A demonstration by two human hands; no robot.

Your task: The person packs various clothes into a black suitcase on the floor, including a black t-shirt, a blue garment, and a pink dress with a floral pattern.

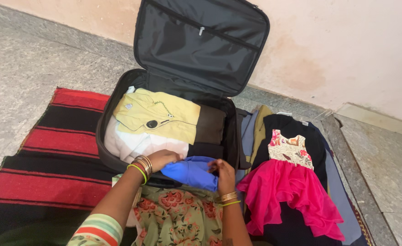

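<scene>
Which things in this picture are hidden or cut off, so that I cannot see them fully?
Head view:
- Folded blue cloth: its ends are covered by the left hand and right hand.
- Black soft suitcase: its bottom is hidden under the yellow shirt.
- Pink dress hides the black garment.

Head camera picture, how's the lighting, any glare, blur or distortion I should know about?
Head view: soft, even light, no glare, only faint shadows inside the suitcase; mostly sharp, with slight softness at the left hand and right hand on the blue cloth; the wide lens bows the floor edges and wall line a little; the pink dress looks strongly saturated.
</scene>
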